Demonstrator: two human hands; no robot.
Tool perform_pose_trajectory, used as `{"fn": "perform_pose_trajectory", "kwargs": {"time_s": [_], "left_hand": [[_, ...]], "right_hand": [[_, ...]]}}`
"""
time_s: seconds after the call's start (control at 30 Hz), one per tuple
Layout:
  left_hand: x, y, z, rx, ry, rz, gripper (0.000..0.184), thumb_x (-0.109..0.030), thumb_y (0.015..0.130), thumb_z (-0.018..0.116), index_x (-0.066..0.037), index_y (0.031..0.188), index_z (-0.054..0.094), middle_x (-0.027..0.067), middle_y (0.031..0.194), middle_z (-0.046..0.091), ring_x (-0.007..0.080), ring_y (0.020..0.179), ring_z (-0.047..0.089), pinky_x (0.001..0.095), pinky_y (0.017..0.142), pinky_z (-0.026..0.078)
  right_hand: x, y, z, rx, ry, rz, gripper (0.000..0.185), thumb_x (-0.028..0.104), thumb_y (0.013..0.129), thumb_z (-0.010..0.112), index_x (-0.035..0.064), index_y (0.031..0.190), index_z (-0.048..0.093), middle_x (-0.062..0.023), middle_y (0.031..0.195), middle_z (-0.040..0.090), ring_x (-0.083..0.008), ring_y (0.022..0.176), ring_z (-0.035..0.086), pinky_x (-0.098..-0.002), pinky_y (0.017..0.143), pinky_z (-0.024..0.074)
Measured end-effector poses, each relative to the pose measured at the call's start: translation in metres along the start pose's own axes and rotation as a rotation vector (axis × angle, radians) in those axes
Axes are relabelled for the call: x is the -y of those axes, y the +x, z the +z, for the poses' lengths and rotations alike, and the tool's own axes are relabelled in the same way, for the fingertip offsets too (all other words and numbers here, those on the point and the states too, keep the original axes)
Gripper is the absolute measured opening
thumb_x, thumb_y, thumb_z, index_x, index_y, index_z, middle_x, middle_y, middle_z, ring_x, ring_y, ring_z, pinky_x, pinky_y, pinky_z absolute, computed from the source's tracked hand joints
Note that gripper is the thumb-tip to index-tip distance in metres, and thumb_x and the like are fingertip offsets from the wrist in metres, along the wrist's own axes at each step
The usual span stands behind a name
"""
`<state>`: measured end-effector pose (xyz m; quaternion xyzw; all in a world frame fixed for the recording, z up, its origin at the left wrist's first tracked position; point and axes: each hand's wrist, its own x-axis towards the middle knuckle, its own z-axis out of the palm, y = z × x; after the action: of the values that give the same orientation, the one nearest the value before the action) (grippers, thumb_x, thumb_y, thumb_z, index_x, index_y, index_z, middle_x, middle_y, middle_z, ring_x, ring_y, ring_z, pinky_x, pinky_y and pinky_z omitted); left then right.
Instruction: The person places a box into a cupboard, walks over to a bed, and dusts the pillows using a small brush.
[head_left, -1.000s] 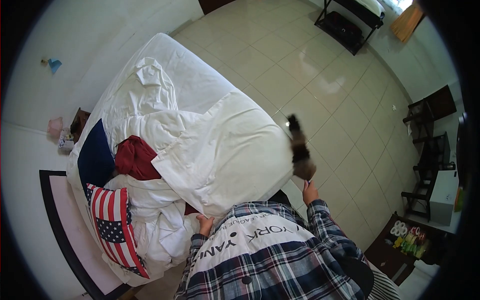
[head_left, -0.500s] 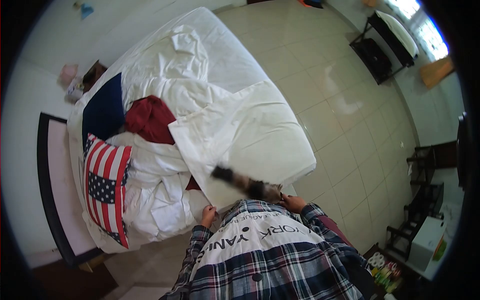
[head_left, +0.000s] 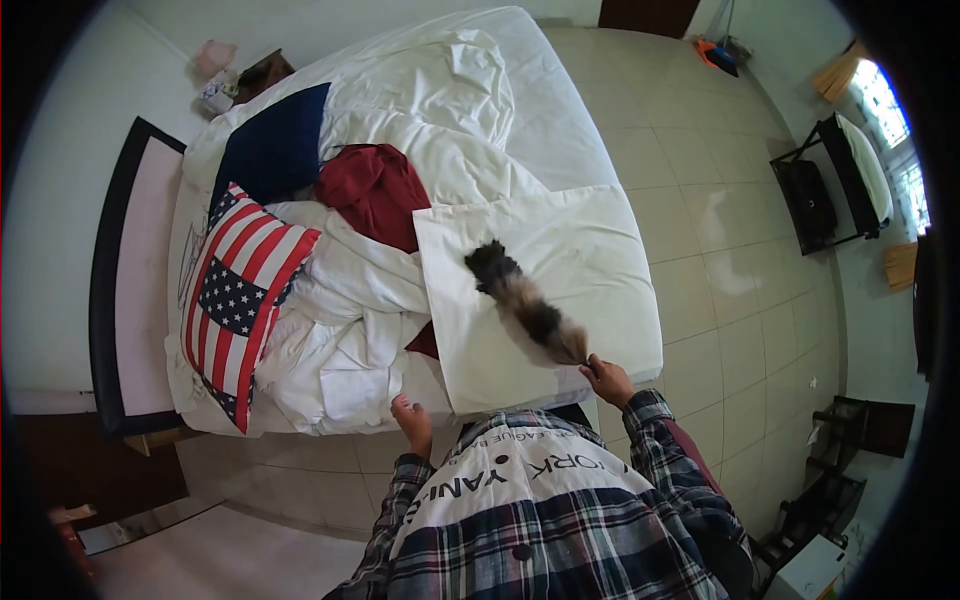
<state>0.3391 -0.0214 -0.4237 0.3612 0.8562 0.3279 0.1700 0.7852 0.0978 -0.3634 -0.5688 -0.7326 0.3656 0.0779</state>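
My right hand (head_left: 608,380) is closed round the handle end of a feather duster (head_left: 535,312) with brown, cream and black bands. The duster's fluffy length slants over a white cloth (head_left: 455,345) spread flat at the near right corner of the bed. Close to the bed's near edge, my left hand (head_left: 412,420) holds nothing, its fingers apart, just left of the cloth's lower corner. Beyond it are the rumpled white bedding (head_left: 350,330) and a pillow with stars and stripes (head_left: 245,300).
A dark red cloth (head_left: 375,190) and a navy pillow (head_left: 270,140) lie farther up the bed. The headboard (head_left: 110,290) stands at the left. Tiled floor (head_left: 690,280) runs along the right side, with a dark rack (head_left: 835,185) by the wall.
The duster has moved away from my body, farther onto the white cloth. My left hand has let go of the cloth's edge. The whole view has shifted.
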Motion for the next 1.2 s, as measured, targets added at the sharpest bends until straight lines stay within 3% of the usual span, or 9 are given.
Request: {"fn": "perform_pose_trajectory", "kwargs": {"time_s": [0.23, 0.33, 0.43, 0.53, 0.77, 0.87, 1.0, 1.13, 1.2], "left_hand": [[-0.021, 0.021, 0.027, -0.127, -0.053, 0.2, 0.042, 0.006, 0.077, 0.057, -0.001, 0.117, 0.048, 0.0173, 0.106, 0.051, 0.0313, 0.097, 0.052, 0.0392, 0.082, 0.044], [-0.056, 0.028, 0.015, -0.037, -0.101, 0.045, 0.041, 0.006, 0.077, 0.056, 0.0, 0.117, 0.047, 0.0176, 0.11, 0.05, 0.0311, 0.099, 0.052, 0.0379, 0.082, 0.045], [-0.079, 0.041, 0.016, -0.034, -0.165, 0.051, 0.041, 0.005, 0.076, 0.057, -0.001, 0.116, 0.048, 0.0161, 0.11, 0.052, 0.0281, 0.101, 0.052, 0.0376, 0.085, 0.046], [-0.094, 0.053, 0.024, -0.033, -0.15, 0.235, 0.04, 0.004, 0.077, 0.057, -0.001, 0.116, 0.047, 0.0161, 0.11, 0.051, 0.0271, 0.101, 0.053, 0.036, 0.083, 0.048], [-0.143, 0.082, 0.045, 0.056, -0.116, 0.259, 0.034, 0.005, 0.078, 0.054, 0.001, 0.111, 0.046, 0.0191, 0.109, 0.049, 0.0321, 0.102, 0.05, 0.041, 0.088, 0.042], [-0.156, 0.093, 0.05, 0.063, -0.047, 0.268, 0.035, 0.004, 0.078, 0.054, 0.001, 0.113, 0.047, 0.0217, 0.112, 0.048, 0.0359, 0.106, 0.05, 0.0443, 0.092, 0.041], [-0.197, 0.108, 0.041, 0.099, 0.137, 0.609, 0.042, 0.003, 0.077, 0.056, -0.001, 0.118, 0.05, 0.0233, 0.118, 0.047, 0.0387, 0.112, 0.049, 0.0476, 0.095, 0.039], [-0.226, 0.118, 0.045, 0.182, 0.197, 0.555, 0.058, -0.002, 0.076, 0.062, -0.013, 0.132, 0.05, 0.0226, 0.126, 0.045, 0.0403, 0.116, 0.048, 0.0489, 0.095, 0.041], [-0.232, 0.128, 0.051, 0.158, 0.266, 0.539, 0.06, -0.004, 0.077, 0.064, -0.017, 0.134, 0.049, 0.0225, 0.127, 0.046, 0.04, 0.116, 0.048, 0.0486, 0.095, 0.041]], "right_hand": [[0.043, 0.034, -0.029, 0.092, -0.251, -0.37, 0.031, 0.041, 0.097, 0.053, 0.0094, 0.098, 0.055, -0.015, 0.084, 0.067, -0.0384, 0.067, 0.064, -0.0469, 0.058, 0.0511], [0.039, 0.042, -0.021, -0.197, 0.011, -0.311, 0.031, 0.038, 0.098, 0.053, 0.0074, 0.097, 0.053, -0.0185, 0.079, 0.066, -0.0415, 0.068, 0.063, -0.0505, 0.058, 0.049], [0.033, 0.057, -0.008, -0.342, 0.165, 0.152, 0.03, 0.034, 0.099, 0.054, 0.0037, 0.095, 0.052, -0.0227, 0.071, 0.061, -0.0447, 0.068, 0.06, -0.0526, 0.057, 0.0428], [0.032, 0.077, 0.009, -0.367, 0.263, 0.195, 0.035, 0.037, 0.1, 0.05, 0.0032, 0.094, 0.05, -0.028, 0.071, 0.061, -0.0499, 0.071, 0.059, -0.0575, 0.06, 0.0434], [0.102, 0.105, -0.014, 0.02, 0.031, -0.206, 0.038, 0.044, 0.099, 0.048, 0.0067, 0.099, 0.053, -0.023, 0.079, 0.066, -0.0455, 0.073, 0.063, -0.0552, 0.065, 0.0478], [0.102, 0.105, -0.03, -0.026, -0.002, -0.243, 0.036, 0.044, 0.099, 0.049, 0.0073, 0.1, 0.053, -0.0215, 0.081, 0.067, -0.0439, 0.075, 0.064, -0.0536, 0.065, 0.0489], [0.029, 0.088, -0.015, -0.278, 0.04, 0.165, 0.038, 0.043, 0.099, 0.05, 0.0052, 0.105, 0.054, -0.0221, 0.083, 0.067, -0.0435, 0.075, 0.064, -0.0528, 0.065, 0.0493], [-0.051, 0.06, -0.016, -0.601, 0.18, 0.764, 0.046, 0.046, 0.101, 0.044, 0.002, 0.106, 0.056, -0.0287, 0.086, 0.066, -0.0491, 0.082, 0.063, -0.0592, 0.071, 0.0468], [-0.086, 0.056, -0.015, -0.808, 0.217, 0.873, 0.05, 0.046, 0.101, 0.043, -0.0022, 0.097, 0.058, -0.0301, 0.088, 0.066, -0.0505, 0.084, 0.062, -0.0566, 0.073, 0.0467]]}}
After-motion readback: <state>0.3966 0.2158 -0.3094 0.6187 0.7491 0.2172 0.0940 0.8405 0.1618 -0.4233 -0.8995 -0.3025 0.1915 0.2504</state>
